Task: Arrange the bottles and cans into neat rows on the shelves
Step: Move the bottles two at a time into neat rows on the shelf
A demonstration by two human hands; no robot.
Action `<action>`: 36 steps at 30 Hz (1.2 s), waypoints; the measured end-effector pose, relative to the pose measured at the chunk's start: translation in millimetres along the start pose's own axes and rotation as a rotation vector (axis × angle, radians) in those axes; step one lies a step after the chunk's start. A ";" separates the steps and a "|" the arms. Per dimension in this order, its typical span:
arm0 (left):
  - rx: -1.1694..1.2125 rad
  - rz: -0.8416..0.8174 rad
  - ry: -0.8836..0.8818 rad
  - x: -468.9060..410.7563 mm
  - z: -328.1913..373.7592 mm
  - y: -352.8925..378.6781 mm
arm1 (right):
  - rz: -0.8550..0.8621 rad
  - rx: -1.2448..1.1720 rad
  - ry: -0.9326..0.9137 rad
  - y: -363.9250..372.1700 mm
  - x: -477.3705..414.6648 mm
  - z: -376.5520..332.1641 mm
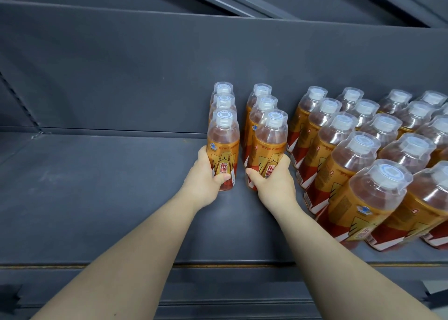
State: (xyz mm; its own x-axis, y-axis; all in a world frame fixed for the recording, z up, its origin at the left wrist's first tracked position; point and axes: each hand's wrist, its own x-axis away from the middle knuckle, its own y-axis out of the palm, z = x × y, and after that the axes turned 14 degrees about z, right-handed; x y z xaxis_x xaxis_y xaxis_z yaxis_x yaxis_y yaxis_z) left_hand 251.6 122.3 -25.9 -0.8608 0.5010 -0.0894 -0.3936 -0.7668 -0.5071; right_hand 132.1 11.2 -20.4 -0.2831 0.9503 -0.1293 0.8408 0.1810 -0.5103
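Observation:
Two short rows of orange-labelled drink bottles with clear caps stand on the dark grey shelf [97,198], each three deep. My left hand [206,176] grips the front bottle of the left row [223,145] around its lower label. My right hand [274,183] grips the front bottle of the right row [270,142] the same way. Both bottles stand upright on the shelf, a narrow gap between them. Behind each, two more bottles [263,101] reach toward the back wall.
To the right, several longer rows of the same bottles [363,154] fill the shelf up to its front edge [97,266]. The left half of the shelf is bare. A lower shelf lip runs beneath, and the shelf's back panel [145,64] rises behind.

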 end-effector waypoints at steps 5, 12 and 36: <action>0.046 0.032 -0.085 8.1 8.0 -7.4 | -0.026 0.009 0.009 -2.3 -4.0 0.3; -0.113 0.079 -0.065 35.3 -1.7 -23.3 | 0.019 -0.021 0.029 -1.1 0.7 2.5; -0.614 0.099 0.236 129.7 -98.2 -209.6 | -0.362 0.446 -0.632 73.6 207.6 -85.1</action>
State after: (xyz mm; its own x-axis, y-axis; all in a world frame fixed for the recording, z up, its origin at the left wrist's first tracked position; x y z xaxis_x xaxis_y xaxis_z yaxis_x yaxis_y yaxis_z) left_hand 254.1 387.4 -15.4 -0.7623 0.5681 -0.3102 -0.0016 -0.4809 -0.8768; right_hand 174.5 243.3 -12.4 -0.8150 0.5096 -0.2760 0.4260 0.2040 -0.8814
